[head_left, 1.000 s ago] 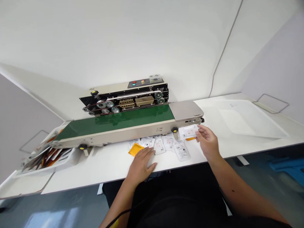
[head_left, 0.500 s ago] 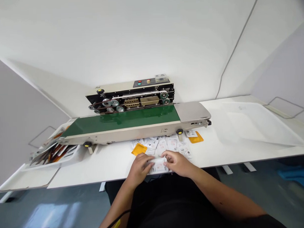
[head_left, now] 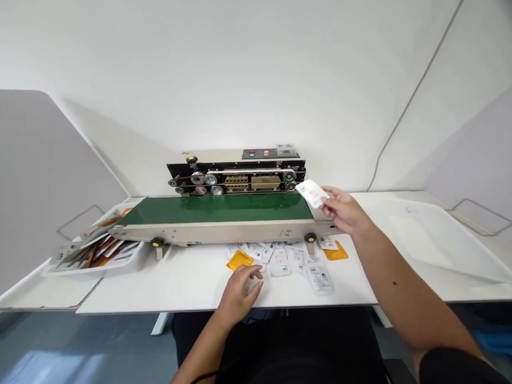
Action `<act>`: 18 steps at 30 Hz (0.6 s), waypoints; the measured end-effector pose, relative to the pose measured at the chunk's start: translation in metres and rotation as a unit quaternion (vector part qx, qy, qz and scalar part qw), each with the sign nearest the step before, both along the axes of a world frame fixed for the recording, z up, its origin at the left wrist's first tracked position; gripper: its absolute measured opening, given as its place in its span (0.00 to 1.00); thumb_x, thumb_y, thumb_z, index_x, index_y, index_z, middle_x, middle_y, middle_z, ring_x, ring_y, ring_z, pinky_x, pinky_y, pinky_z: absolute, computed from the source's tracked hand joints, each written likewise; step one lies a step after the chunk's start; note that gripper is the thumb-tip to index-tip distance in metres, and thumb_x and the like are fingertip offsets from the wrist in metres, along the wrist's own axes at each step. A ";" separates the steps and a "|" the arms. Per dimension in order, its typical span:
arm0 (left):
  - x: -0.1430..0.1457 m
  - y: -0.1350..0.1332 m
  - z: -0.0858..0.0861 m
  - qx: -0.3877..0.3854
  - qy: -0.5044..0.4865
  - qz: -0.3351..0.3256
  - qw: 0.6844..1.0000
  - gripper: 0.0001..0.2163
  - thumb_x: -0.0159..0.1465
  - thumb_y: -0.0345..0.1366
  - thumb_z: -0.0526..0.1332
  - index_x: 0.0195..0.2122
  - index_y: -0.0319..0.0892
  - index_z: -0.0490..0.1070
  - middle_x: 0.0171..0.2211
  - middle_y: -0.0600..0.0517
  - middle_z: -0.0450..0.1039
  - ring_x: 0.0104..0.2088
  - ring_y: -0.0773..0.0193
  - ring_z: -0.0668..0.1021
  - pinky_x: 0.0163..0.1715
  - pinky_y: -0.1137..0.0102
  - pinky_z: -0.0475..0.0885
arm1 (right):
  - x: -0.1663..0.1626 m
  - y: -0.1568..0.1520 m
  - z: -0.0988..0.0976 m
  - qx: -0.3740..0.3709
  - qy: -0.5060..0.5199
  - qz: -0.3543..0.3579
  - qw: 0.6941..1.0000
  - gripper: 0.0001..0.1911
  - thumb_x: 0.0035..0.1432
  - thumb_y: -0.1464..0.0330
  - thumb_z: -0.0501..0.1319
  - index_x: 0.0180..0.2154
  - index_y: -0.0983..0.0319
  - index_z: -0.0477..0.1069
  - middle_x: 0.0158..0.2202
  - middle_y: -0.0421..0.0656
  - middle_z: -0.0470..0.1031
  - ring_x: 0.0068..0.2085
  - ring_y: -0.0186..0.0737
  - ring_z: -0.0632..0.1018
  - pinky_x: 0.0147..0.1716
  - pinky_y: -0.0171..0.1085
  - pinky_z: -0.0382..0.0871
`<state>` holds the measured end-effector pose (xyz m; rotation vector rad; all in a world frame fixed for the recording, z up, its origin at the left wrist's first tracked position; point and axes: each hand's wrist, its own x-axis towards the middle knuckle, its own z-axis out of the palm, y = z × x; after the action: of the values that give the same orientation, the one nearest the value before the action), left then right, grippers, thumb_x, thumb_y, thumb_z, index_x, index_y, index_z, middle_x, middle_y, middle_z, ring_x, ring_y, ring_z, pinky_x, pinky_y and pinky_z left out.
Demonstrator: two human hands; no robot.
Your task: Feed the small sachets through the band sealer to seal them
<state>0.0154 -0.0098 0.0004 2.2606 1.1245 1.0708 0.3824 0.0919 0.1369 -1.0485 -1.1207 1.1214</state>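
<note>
A small white printed pouch is pinched between the thumb and fingers of my right hand, raised at the right end of a band sealer. The pouch is tilted, and its far corner is close to the sealer's rollers. My left hand rests near the table's front edge with fingers apart and nothing in them. Just beyond it lie a yellow pouch and several white printed pouches. Another white pouch lies apart at the front, printed with black text.
The green conveyor belt runs along the sealer's front. On the left, a white bin is filled with pouches. A wide white tray stands on the right. Another yellow pouch lies partly under the conveyor's right end.
My right hand has lifted the pouch from the table up to the sealer's right end. My left hand has let go of it and stays low. The camera view has shifted.
</note>
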 end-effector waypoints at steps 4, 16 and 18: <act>-0.001 0.000 -0.003 0.004 -0.012 -0.002 1.000 0.14 0.70 0.36 0.60 0.56 0.47 0.71 0.43 0.47 0.79 0.43 0.55 0.79 0.48 0.58 0.76 | 0.003 0.041 0.011 -0.039 0.079 -0.090 0.992 0.16 0.54 0.77 0.67 0.46 0.63 0.74 0.26 0.41 0.79 0.23 0.31 0.76 0.20 0.28 0.72; 0.002 -0.002 0.005 0.043 -0.031 -0.006 0.999 0.11 0.69 0.31 0.60 0.51 0.44 0.73 0.38 0.48 0.80 0.41 0.57 0.79 0.45 0.61 0.75 | -0.048 0.071 0.010 -0.117 0.048 -0.024 0.992 0.06 0.64 0.81 0.63 0.36 0.66 0.72 0.28 0.48 0.82 0.27 0.34 0.83 0.28 0.25 0.79; 0.002 -0.002 0.004 0.049 -0.026 -0.010 0.998 0.09 0.69 0.31 0.60 0.49 0.44 0.74 0.37 0.49 0.80 0.40 0.57 0.78 0.45 0.62 0.74 | -0.054 0.071 0.014 -0.127 0.009 -0.006 0.992 0.05 0.65 0.78 0.63 0.35 0.66 0.71 0.28 0.48 0.82 0.25 0.33 0.82 0.25 0.25 0.76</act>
<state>0.0175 -0.0114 0.0049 2.2984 1.0480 1.1943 0.3280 0.1629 0.1505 -1.2380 -0.9729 1.2847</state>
